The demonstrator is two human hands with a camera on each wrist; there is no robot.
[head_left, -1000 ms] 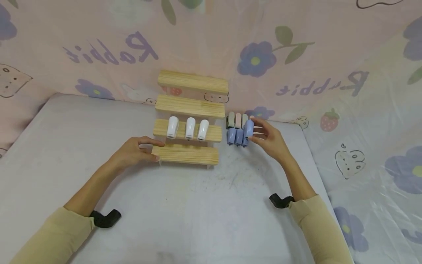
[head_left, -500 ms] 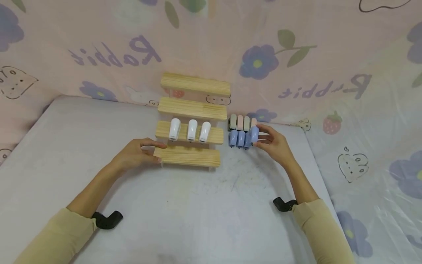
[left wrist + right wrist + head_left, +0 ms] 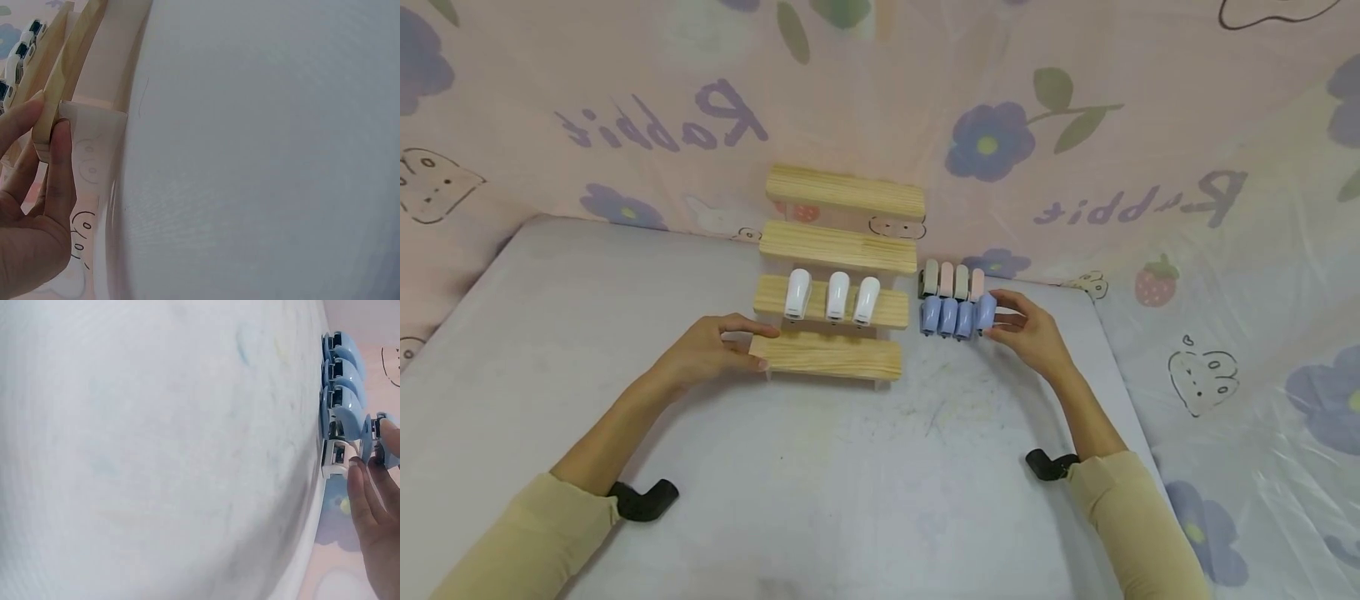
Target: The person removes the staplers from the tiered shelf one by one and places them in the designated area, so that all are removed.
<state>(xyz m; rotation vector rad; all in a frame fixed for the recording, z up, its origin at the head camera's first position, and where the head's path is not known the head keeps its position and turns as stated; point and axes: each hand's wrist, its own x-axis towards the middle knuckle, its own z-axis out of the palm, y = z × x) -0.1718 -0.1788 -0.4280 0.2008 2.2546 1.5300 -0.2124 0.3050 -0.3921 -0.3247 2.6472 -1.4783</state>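
Observation:
My right hand (image 3: pixel 1028 335) pinches a blue stapler (image 3: pixel 985 312) between thumb and fingers at the right end of the blue row. In the right wrist view this stapler (image 3: pixel 389 440) appears raised off the table, near a pale pink stapler (image 3: pixel 337 456). Several other blue staplers (image 3: pixel 948 317) stand side by side to its left. Behind them is a row of green and pink staplers (image 3: pixel 961 282). My left hand (image 3: pixel 703 354) grips the left end of the lowest wooden step (image 3: pixel 831 357); the left wrist view shows thumb and fingers pinching the board (image 3: pixel 55 94).
A stepped wooden rack (image 3: pixel 842 247) stands against the patterned cloth wall (image 3: pixel 865 100). Three white staplers (image 3: pixel 837 296) sit on its second step from the bottom. The pale table (image 3: pixel 850 500) stretches in front, with faint coloured marks on it.
My right hand has carried the blue stapler rightward and down, from over the blue row to its right end. The left hand keeps its grip on the rack; the head view has shifted slightly.

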